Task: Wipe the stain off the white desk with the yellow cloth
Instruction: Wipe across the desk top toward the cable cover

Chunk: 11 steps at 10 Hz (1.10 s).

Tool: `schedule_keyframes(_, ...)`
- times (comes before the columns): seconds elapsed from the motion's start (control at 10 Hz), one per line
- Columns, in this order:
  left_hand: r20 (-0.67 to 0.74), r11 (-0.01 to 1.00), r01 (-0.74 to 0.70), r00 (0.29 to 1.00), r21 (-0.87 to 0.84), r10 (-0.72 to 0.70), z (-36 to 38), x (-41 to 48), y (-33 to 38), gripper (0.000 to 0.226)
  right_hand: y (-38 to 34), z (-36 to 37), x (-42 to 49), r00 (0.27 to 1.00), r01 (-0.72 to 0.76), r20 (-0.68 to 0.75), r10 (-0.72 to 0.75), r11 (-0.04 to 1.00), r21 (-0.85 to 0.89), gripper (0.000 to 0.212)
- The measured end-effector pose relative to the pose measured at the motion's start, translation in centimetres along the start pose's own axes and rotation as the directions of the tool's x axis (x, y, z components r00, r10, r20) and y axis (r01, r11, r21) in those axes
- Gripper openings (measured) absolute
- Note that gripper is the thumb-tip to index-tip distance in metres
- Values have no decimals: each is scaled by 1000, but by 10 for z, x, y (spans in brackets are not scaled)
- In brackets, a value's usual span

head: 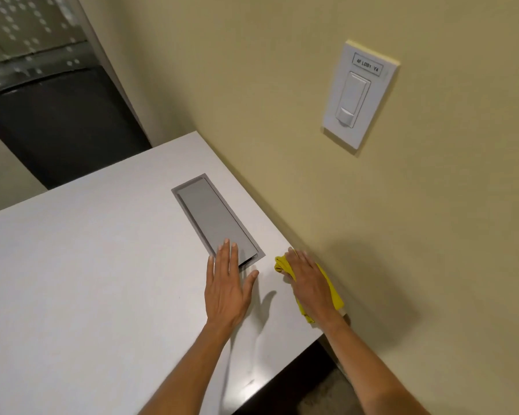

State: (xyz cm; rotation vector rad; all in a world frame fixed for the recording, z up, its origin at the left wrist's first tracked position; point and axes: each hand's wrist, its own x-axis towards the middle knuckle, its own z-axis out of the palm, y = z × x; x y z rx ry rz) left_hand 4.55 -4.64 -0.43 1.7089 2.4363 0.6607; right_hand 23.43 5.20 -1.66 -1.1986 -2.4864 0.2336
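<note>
The white desk (87, 265) fills the lower left of the head view. A bunched yellow cloth (283, 265) lies on the desk close to the wall, and my right hand (307, 280) presses down on it with fingers curled over the cloth. My left hand (226, 286) rests flat on the desk to the left, fingers spread, its fingertips overlapping the near end of a grey cable hatch (213, 217). No stain shows on the bare desk surface; whatever lies under the cloth is hidden.
A beige wall (282, 100) runs along the desk's right edge, with a white light switch plate (357, 94) on it. The desk's near right corner ends just behind my right wrist. A dark chair back (57, 121) stands beyond the far edge.
</note>
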Motion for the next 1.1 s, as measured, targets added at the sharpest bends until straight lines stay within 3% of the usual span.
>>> schedule_keyframes(0.2, 29, 1000, 8, 1000, 1, -8, 26, 5, 3, 79, 8, 34, -3, 997, 53, 53, -53, 999, -1, 43)
schedule_keyframes(0.3, 37, 1000, 8, 999, 1, -8, 34, 4, 3, 78, 13, 44, -6, 993, 33, 112, -35, 999, 18, 54)
schedule_keyframes(0.5, 43, 1000, 18, 999, 24, -19, 43, -1, 0, 78, 19, 52, -9, 969, -36, 247, 32, 999, 9, 47)
schedule_keyframes(0.7, 44, 999, 23, 999, 43, -25, 41, -3, -3, 78, 17, 62, -8, 941, -86, 329, 77, 996, 11, 66)
schedule_keyframes(0.8, 40, 998, 27, 999, 55, -29, 36, -4, -9, 78, 14, 66, -11, 934, -79, 348, 82, 997, -23, 79)
schedule_keyframes(1.1, -17, 998, 59, 998, 30, -58, 2, -2, -23, 79, -16, 45, 4, 951, -65, 305, 60, 998, 6, 86)
